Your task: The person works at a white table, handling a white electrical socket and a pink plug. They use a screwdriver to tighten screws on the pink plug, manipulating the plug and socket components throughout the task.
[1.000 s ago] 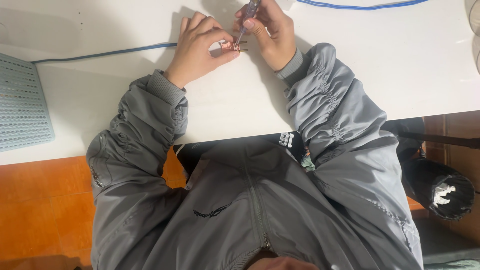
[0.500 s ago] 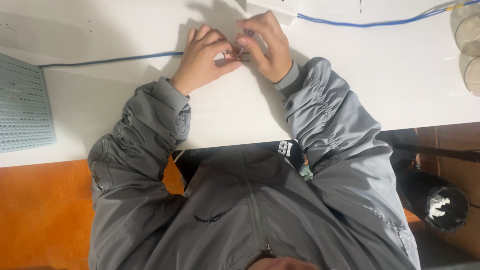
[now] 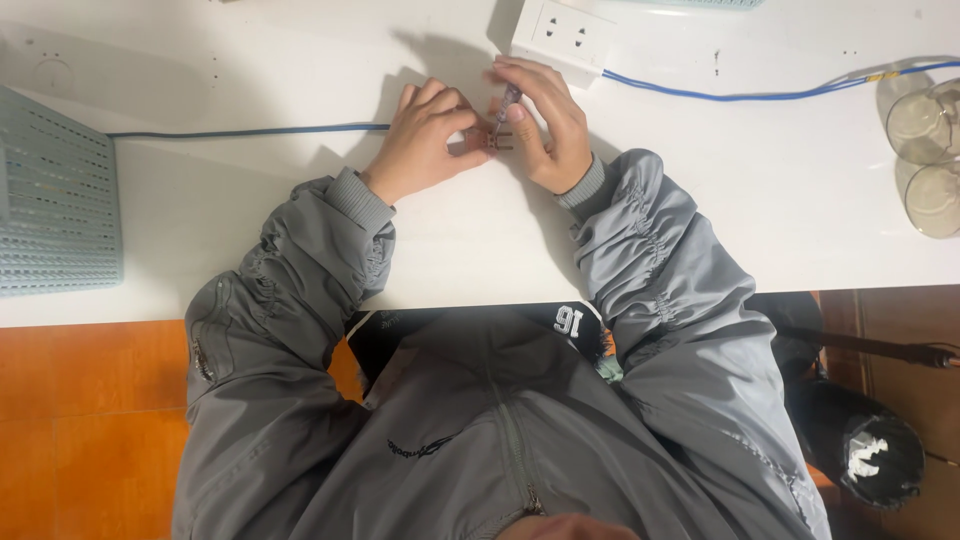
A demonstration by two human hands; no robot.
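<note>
Head view puts my fingertips together over a small dark part (image 3: 497,143) on the white table (image 3: 750,200): left hand (image 3: 425,140) pinches it closed, right hand (image 3: 545,125) grips a thin tool (image 3: 506,104) pressed to it — work looks midway, I judge. Fingers hide the part's shape. Outward lie a power strip (image 3: 562,33), blue cable (image 3: 750,95), cut-off basket (image 3: 50,200) and glasses (image 3: 925,120).

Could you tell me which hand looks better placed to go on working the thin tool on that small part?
Probably the right hand: its fingers already grip the thin tool, tip down at the small part. The left hand rests beside it, fingertips pinning the part to the white table.
</note>
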